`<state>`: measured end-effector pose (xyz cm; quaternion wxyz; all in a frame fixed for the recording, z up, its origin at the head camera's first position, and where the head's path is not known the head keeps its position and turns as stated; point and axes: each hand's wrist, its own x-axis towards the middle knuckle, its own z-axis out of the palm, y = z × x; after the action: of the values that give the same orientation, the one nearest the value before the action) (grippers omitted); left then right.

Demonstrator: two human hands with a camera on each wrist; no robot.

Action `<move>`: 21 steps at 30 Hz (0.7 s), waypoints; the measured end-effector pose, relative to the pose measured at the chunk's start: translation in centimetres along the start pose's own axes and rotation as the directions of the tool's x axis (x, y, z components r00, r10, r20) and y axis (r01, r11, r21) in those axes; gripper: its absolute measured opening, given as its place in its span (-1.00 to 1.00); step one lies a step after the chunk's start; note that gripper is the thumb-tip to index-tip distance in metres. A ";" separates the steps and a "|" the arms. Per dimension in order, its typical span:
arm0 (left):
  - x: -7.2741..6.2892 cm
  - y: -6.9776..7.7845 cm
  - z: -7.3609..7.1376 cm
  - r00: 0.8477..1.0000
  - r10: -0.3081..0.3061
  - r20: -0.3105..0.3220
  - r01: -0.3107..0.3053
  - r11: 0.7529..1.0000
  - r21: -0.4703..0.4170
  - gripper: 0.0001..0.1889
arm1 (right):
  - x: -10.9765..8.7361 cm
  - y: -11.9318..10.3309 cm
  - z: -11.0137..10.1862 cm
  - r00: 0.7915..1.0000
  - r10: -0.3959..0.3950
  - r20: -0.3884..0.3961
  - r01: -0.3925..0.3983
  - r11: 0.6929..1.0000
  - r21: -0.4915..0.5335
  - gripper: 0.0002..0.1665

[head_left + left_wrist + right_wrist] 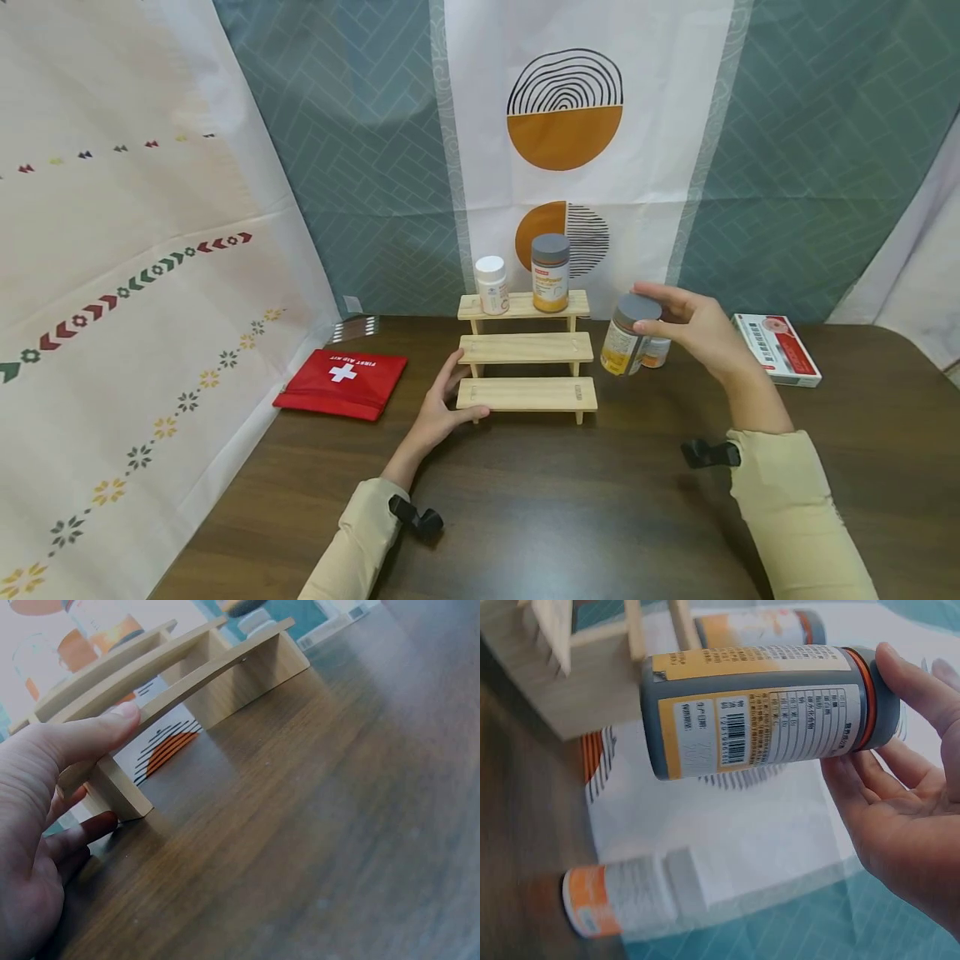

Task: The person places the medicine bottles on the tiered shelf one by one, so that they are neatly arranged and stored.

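In the head view, apparently midway through shelving: holding a gray-capped bottle (621, 343) tilted in the right hand (701, 329), just right of the wooden rack (525, 348); probably calling next for a leftward shift and level set-down on a lower tier. From the left wrist, gripping the rack's end between thumb and parted fingers of the left hand (22, 817). From the right wrist, pinching the lid with fingers (911, 686) spread only cap-wide, above the tabletop (517, 825).
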<state>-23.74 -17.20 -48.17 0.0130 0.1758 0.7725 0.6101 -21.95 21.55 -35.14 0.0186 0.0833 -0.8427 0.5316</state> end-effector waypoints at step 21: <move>-0.8 2.9 -0.3 0.999 -0.032 0.031 0.033 0.999 -0.011 0.07 | 2.7 -3.7 6.0 0.992 -0.117 0.041 0.104 0.966 0.236 -0.30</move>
<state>-22.32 -17.12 -45.52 0.0357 0.1725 0.7714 0.6115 -23.65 14.28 -34.08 0.0152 0.1464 -0.7688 0.6224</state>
